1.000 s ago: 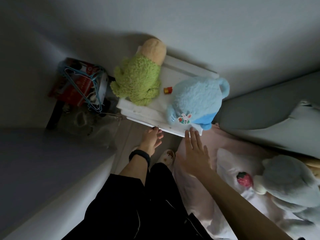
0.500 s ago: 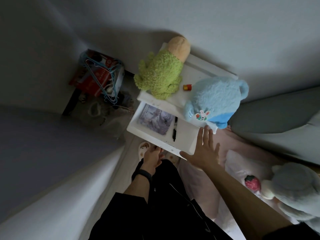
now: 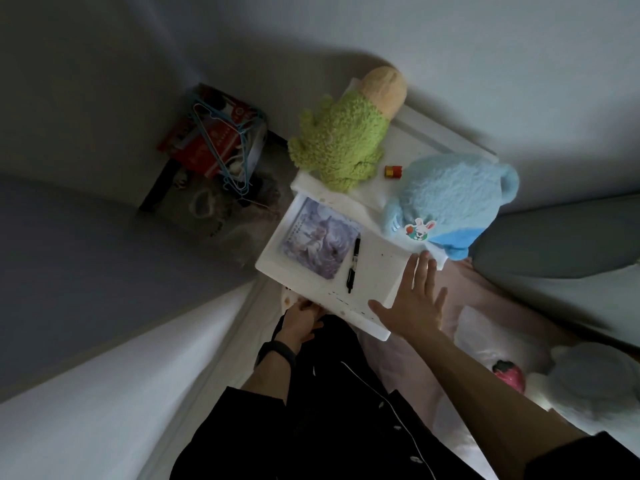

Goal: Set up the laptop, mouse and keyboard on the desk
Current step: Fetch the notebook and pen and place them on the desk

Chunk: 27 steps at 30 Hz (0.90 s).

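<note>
No laptop, mouse or keyboard shows in the head view. A white bedside drawer [image 3: 377,275] stands pulled out toward me. Inside it lie a picture booklet [image 3: 318,244] and a black pen [image 3: 353,265]. My left hand [image 3: 301,318], with a dark band on the wrist, grips the drawer's front edge from below with curled fingers. My right hand [image 3: 415,299] lies flat with spread fingers against the drawer's right front corner.
On the white nightstand top [image 3: 426,140] sit a green plush [image 3: 343,147], a blue plush [image 3: 450,195] and a small red object [image 3: 392,171]. A red box with blue hangers [image 3: 214,140] stands at the left. At the right is pink bedding [image 3: 460,292] with more plush toys [image 3: 595,386].
The drawer has slid out from shut to well open, pulled by my left hand. The booklet and pen came into view. My right hand stayed flat beside the drawer.
</note>
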Available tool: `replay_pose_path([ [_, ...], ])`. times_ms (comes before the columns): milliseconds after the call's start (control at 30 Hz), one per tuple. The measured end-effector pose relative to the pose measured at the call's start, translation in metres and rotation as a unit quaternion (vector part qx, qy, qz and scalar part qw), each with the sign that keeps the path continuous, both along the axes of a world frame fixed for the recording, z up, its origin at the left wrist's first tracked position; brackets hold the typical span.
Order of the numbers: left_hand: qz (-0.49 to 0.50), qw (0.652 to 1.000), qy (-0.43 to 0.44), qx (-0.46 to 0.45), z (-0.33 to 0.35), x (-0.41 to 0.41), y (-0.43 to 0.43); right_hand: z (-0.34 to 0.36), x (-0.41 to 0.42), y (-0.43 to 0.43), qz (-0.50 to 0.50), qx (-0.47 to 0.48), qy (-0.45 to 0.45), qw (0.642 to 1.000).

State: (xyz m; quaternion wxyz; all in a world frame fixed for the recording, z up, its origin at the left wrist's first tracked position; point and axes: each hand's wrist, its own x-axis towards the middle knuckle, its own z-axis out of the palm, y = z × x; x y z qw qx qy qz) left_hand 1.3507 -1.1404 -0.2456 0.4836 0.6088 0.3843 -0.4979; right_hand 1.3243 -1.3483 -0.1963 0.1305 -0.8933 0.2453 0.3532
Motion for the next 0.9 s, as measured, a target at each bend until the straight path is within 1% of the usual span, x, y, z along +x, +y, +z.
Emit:
replay_pose_path([
  [67,0.016,0.999,-0.027,0.025,0.003,0.000,0.001,-0.003,-0.002,0.001,0.005,-0.015,-0.019,1.000],
  [133,0.051,0.988,-0.098,0.108,0.010,0.002,0.004,-0.003,-0.005,0.004,-0.003,-0.040,-0.087,0.995],
  [200,0.104,0.956,-0.178,0.210,0.023,0.010,0.011,-0.004,-0.008,0.008,0.016,-0.057,-0.172,0.983],
  [233,0.111,0.938,-0.221,0.242,0.032,0.016,0.015,-0.005,-0.010,0.012,0.036,-0.055,-0.200,0.977],
  [267,0.091,0.923,-0.270,0.258,0.038,0.023,0.018,-0.008,-0.011,0.017,0.049,-0.042,-0.212,0.975],
  [333,0.003,0.898,-0.363,0.247,0.048,0.036,0.018,-0.012,-0.010,0.029,0.039,0.003,-0.189,0.981],
  [400,-0.097,0.873,-0.430,0.209,0.051,0.054,0.010,-0.019,-0.003,0.040,-0.027,0.047,-0.136,0.989],
  [433,-0.142,0.864,-0.443,0.194,0.050,0.062,0.004,-0.022,0.003,0.043,-0.063,0.062,-0.111,0.990],
  [500,-0.233,0.855,-0.434,0.163,0.041,0.082,-0.012,-0.033,0.014,0.045,-0.122,0.091,-0.075,0.986],
  [533,-0.268,0.858,-0.413,0.148,0.033,0.092,-0.019,-0.039,0.019,0.045,-0.149,0.105,-0.066,0.981],
  [633,-0.335,0.877,-0.321,0.126,0.001,0.116,-0.031,-0.061,0.033,0.041,-0.222,0.133,-0.064,0.964],
  [700,-0.378,0.873,-0.274,0.142,-0.020,0.128,-0.033,-0.076,0.041,0.038,-0.243,0.132,-0.071,0.959],
  [800,-0.367,0.876,-0.264,0.170,-0.041,0.135,-0.038,-0.094,0.052,0.038,-0.255,0.117,-0.089,0.956],
  [900,-0.358,0.863,-0.286,0.215,-0.056,0.132,-0.045,-0.107,0.059,0.039,-0.259,0.089,-0.111,0.955],
])
